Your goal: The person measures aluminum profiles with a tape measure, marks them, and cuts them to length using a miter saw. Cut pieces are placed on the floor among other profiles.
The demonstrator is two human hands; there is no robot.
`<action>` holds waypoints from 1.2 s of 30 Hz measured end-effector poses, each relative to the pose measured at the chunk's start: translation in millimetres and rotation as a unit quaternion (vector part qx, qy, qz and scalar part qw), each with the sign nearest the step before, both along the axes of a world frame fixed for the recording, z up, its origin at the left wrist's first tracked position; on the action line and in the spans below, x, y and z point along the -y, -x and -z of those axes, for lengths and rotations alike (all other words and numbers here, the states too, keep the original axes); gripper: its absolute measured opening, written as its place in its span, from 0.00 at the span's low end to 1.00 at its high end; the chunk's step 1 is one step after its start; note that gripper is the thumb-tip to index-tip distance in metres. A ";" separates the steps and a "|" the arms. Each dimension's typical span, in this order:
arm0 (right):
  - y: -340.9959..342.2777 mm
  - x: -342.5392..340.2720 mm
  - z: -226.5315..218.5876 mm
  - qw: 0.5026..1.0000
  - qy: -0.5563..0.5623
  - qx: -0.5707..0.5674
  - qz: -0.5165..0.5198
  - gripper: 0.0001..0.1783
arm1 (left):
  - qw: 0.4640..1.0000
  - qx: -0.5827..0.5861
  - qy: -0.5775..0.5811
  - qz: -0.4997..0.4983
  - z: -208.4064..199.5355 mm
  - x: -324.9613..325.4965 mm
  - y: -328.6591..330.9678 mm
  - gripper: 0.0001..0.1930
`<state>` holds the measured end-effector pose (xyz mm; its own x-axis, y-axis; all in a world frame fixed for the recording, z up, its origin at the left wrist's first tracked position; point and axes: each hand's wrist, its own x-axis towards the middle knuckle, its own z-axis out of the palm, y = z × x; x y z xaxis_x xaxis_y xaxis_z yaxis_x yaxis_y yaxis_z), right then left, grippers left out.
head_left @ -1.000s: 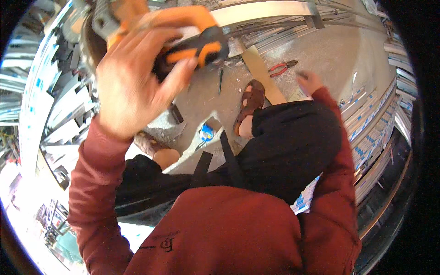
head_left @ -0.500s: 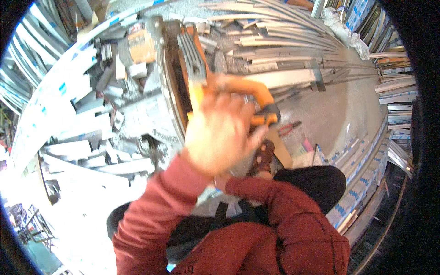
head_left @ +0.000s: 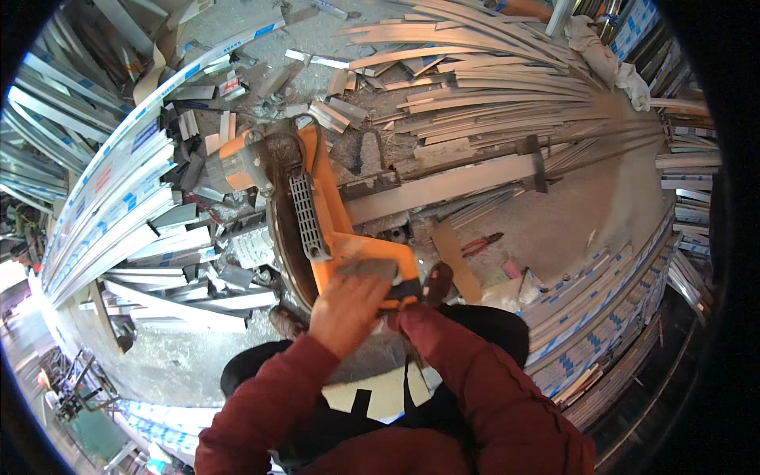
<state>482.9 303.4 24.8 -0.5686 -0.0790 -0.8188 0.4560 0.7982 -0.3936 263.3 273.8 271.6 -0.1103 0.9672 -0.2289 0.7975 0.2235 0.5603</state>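
A large orange chop saw (head_left: pixel 328 202) with a dark vented panel and a round blade guard stands in front of me. My left hand (head_left: pixel 346 310) lies over the grey top of its handle end, fingers stretched forward and close together. At the near side of the black-and-orange handle (head_left: pixel 404 289) my right sleeve ends; my right hand is nearly all hidden there, so its fingers do not show. A long pale flat bar (head_left: pixel 451 190) runs from the saw out to the right, to a dark crosspiece (head_left: pixel 536 164).
Cut metal offcuts (head_left: pixel 182 309) pile up left of the saw. Long strips (head_left: pixel 507 99) fan out at the far right, and film-covered profiles (head_left: pixel 111 190) are stacked at left. Red-handled pliers (head_left: pixel 481 244) lie on the floor near a brown strip (head_left: pixel 457 261). My feet flank the saw.
The saw's handle end and my left hand have come down, nearer to my body, and look smaller. My left hand stays on the saw. The view has shifted slightly too.
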 end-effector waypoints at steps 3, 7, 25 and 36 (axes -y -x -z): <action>-16.3 -57.0 -79.0 0.996 0.009 0.034 0.081 0.29 | 0.996 -0.053 0.063 0.018 -8.3 -1.9 -7.8 0.32; -80.1 -147.7 -180.7 0.896 0.177 0.007 0.406 0.37 | 0.982 -0.122 0.133 -0.061 -33.4 -24.5 -7.9 0.32; -472.4 -113.3 -382.0 0.505 0.084 0.201 0.835 0.25 | 0.899 -0.188 0.222 -0.327 -115.0 -167.8 97.8 0.34; -330.5 -221.0 -409.9 0.549 0.109 0.190 0.807 0.38 | 0.903 -0.162 0.248 -0.310 -104.2 -161.9 109.4 0.33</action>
<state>813.5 524.4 434.7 0.1654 0.1565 -0.9737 0.5828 -0.8120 -0.0315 153.9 435.7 375.8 -0.7351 0.4829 -0.4759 0.5365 0.8435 0.0271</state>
